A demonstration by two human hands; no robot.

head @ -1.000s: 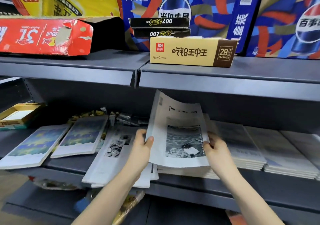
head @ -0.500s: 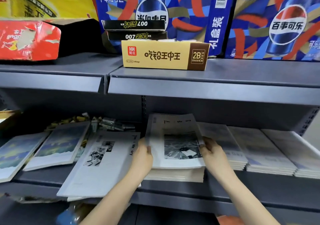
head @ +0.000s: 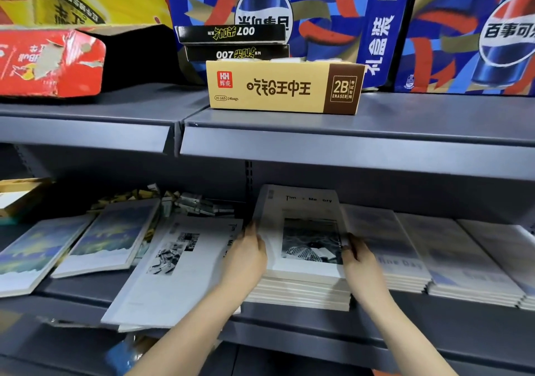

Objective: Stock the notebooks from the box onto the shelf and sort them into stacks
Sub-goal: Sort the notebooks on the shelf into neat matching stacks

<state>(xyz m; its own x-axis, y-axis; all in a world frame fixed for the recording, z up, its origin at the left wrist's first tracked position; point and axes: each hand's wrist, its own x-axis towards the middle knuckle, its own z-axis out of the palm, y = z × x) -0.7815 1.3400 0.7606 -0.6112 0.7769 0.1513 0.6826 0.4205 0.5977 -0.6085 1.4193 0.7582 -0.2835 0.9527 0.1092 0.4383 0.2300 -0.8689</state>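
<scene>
Lower shelf (head: 405,326), starting at 9 o'clock: 2 blue notebooks (head: 113,236) lie flat, side by side and a little askew. Next comes 1 loose grey notebook (head: 173,268), slanted, its near corner hanging over the shelf's front edge.

Left hand (head: 249,257) is at the stack's 9 o'clock, fingers fairly straight and pressed against the pile's left edge, gripping nothing. The stack of grey notebooks (head: 301,291) lies flat just right of frame centre, with a photo cover on top.

Right hand (head: 357,259) is at the stack's 3 o'clock, fingertips at the top cover's right edge. The view is blurred here, so I cannot tell if they pinch or only press. Toward 3 o'clock, 3 pale stacks (head: 463,265) sit side by side.

Upper shelf, 10 to 12 o'clock: red carton (head: 52,60), tan eraser box (head: 278,89).
</scene>
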